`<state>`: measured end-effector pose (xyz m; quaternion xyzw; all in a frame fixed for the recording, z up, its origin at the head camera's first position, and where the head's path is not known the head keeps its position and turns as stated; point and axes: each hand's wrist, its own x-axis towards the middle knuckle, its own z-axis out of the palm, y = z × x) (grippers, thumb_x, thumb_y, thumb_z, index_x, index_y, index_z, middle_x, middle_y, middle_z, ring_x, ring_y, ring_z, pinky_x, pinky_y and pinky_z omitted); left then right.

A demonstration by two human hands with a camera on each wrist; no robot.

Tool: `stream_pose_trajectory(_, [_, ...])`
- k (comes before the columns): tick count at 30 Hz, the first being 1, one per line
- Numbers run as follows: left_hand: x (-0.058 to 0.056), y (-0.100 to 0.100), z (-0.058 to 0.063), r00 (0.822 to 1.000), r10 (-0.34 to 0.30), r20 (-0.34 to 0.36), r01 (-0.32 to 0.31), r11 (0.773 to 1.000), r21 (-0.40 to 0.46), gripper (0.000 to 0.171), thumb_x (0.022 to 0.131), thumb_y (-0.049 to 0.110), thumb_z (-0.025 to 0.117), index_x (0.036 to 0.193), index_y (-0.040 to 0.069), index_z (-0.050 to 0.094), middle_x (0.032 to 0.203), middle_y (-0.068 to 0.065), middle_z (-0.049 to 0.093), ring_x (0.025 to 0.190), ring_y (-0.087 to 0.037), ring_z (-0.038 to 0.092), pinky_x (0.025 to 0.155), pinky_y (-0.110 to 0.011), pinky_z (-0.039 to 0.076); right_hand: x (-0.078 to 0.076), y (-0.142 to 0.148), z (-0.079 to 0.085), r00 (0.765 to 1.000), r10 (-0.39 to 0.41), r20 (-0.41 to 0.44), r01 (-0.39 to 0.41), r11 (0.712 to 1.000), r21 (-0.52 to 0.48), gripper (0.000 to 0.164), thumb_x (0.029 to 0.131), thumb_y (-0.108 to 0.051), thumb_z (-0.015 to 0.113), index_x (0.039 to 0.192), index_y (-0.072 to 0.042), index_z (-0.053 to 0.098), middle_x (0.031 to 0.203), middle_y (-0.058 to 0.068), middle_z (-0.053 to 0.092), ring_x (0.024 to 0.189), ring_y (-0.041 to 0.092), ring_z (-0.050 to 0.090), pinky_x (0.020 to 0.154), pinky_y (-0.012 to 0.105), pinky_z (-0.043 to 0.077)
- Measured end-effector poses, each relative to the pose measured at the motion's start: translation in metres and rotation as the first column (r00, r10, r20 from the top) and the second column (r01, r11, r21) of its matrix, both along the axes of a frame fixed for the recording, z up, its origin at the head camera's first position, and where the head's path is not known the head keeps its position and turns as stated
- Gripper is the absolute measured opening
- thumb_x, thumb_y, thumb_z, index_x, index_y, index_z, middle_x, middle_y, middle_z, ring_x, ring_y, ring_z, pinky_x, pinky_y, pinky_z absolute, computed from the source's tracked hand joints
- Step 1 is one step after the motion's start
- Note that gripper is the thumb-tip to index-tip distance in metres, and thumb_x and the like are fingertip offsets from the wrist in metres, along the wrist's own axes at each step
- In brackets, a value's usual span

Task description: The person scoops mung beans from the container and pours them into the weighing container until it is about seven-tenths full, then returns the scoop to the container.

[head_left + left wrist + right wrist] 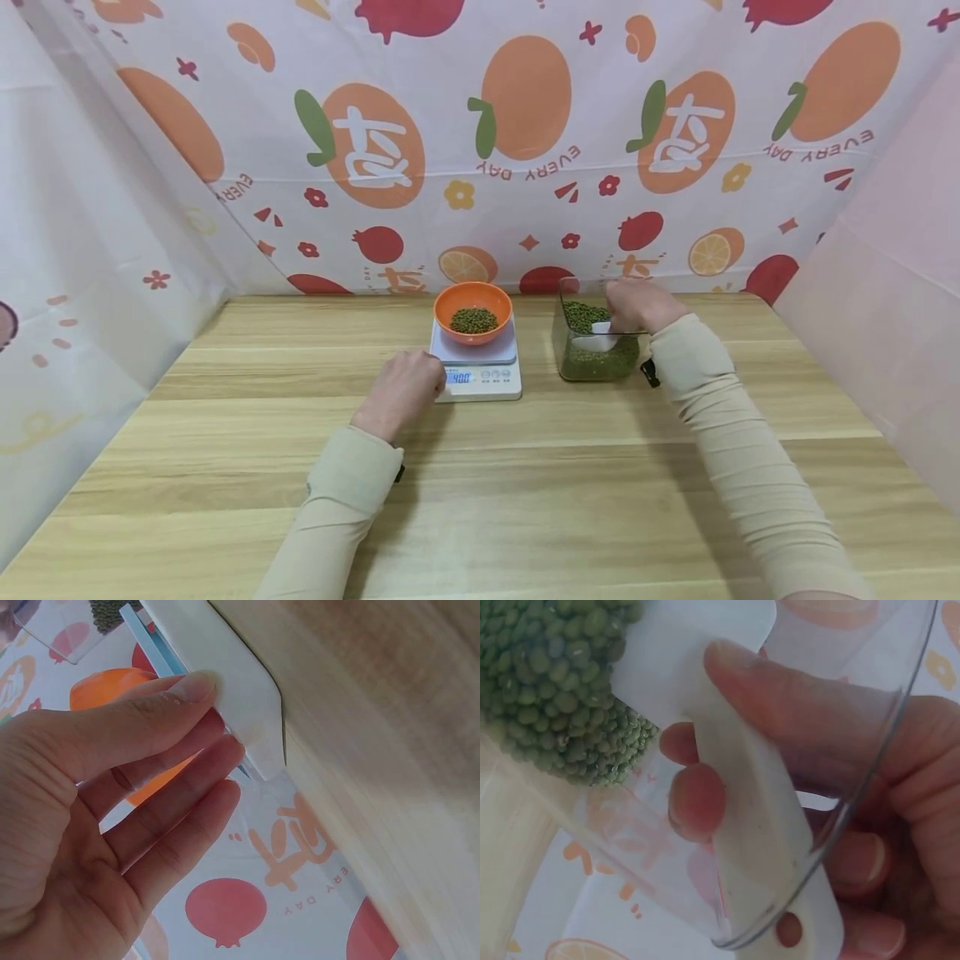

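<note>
My right hand [641,304] grips the handle of a white scoop [742,802] inside a clear plastic container [561,354] of green mung beans [547,682]. The scoop's blade meets the beans in the right wrist view. At the front left corner of a white digital kitchen scale [504,388], my left hand [405,387] has its thumb and relaxed fingertips right at the edge, as the left wrist view shows. An orange bowl [474,339] with a small heap of mung beans [474,321] stands on the scale's platform. The display reads about 400, its decimal point unclear.
Container and scale stand side by side near the back of a wooden table [480,500], a short gap between them. A fruit-printed curtain [450,150] hangs right behind, and white sheets close off both sides.
</note>
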<state>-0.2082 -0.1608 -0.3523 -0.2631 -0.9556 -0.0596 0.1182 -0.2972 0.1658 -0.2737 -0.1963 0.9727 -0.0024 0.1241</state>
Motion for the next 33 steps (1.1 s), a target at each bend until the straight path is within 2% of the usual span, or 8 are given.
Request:
stream_pose_trajectory(9, [0.0, 0.0, 0.001, 1.0, -0.008, -0.012, 0.008, 1.0, 0.004, 0.039, 0.068, -0.018, 0.049, 0.054, 0.015, 0.035, 0.059, 0.0, 0.031, 0.058, -0.016, 0.033, 0.052, -0.026, 0.025, -0.001, -0.001, -0.001, 1.0, -0.006, -0.004, 0.006, 0.999, -0.035, 0.042, 0.084, -0.002, 0.069, 0.058, -0.015, 0.039, 0.057, -0.005, 0.029, 0.053, 0.009, 0.027, 0.051, 0.025, 0.029])
stream_pose_trajectory(15, [0.0, 0.001, -0.002, 1.0, -0.006, -0.002, 0.006, 1.0, -0.001, 0.039, 0.068, -0.018, 0.049, 0.054, 0.015, 0.035, 0.059, 0.0, 0.031, 0.059, -0.016, 0.033, 0.053, -0.026, 0.025, -0.003, -0.002, -0.009, 1.0, -0.019, -0.016, 0.018, 0.999, -0.043, 0.03, 0.085, -0.005, 0.074, 0.067, -0.009, 0.05, 0.065, 0.0, 0.042, 0.061, 0.014, 0.04, 0.057, 0.029, 0.036])
stream_pose_trajectory(19, [0.0, 0.002, -0.004, 1.0, -0.009, 0.007, 0.009, 1.0, 0.005, 0.039, 0.068, -0.018, 0.05, 0.054, 0.015, 0.036, 0.06, 0.0, 0.032, 0.059, -0.016, 0.033, 0.053, -0.026, 0.025, -0.004, -0.002, -0.014, 1.0, -0.013, -0.024, 0.012, 0.999, -0.049, 0.034, 0.086, -0.005, 0.072, 0.065, -0.011, 0.047, 0.063, -0.001, 0.039, 0.059, 0.013, 0.037, 0.055, 0.027, 0.034])
stream_pose_trajectory(22, [0.0, 0.002, -0.003, 1.0, -0.011, 0.004, 0.011, 1.0, 0.011, 0.04, 0.068, -0.019, 0.049, 0.054, 0.016, 0.034, 0.059, 0.001, 0.03, 0.059, -0.016, 0.032, 0.053, -0.026, 0.024, -0.004, -0.002, -0.016, 1.0, -0.017, -0.026, 0.016, 0.998, -0.061, 0.032, 0.087, -0.004, 0.071, 0.066, -0.011, 0.048, 0.063, 0.0, 0.042, 0.059, 0.013, 0.039, 0.055, 0.026, 0.036])
stream_pose_trajectory(28, [-0.001, 0.001, -0.002, 1.0, -0.008, -0.01, 0.008, 1.0, 0.008, 0.039, 0.068, -0.018, 0.05, 0.053, 0.015, 0.035, 0.058, 0.0, 0.032, 0.058, -0.015, 0.033, 0.053, -0.026, 0.025, -0.005, -0.004, -0.015, 0.999, -0.027, -0.044, 0.025, 0.998, -0.056, 0.015, 0.086, -0.005, 0.072, 0.079, -0.003, 0.059, 0.081, 0.009, 0.055, 0.08, 0.023, 0.049, 0.071, 0.037, 0.046])
stream_pose_trajectory(33, [0.0, 0.001, -0.002, 1.0, -0.012, -0.014, 0.013, 1.0, 0.008, 0.038, 0.068, -0.018, 0.051, 0.053, 0.015, 0.037, 0.059, 0.0, 0.033, 0.059, -0.016, 0.033, 0.053, -0.026, 0.026, -0.008, -0.004, -0.016, 0.999, -0.037, 0.03, 0.038, 0.998, -0.054, 0.01, 0.091, -0.005, 0.066, 0.084, -0.001, 0.06, 0.087, 0.012, 0.054, 0.088, 0.027, 0.047, 0.075, 0.04, 0.046])
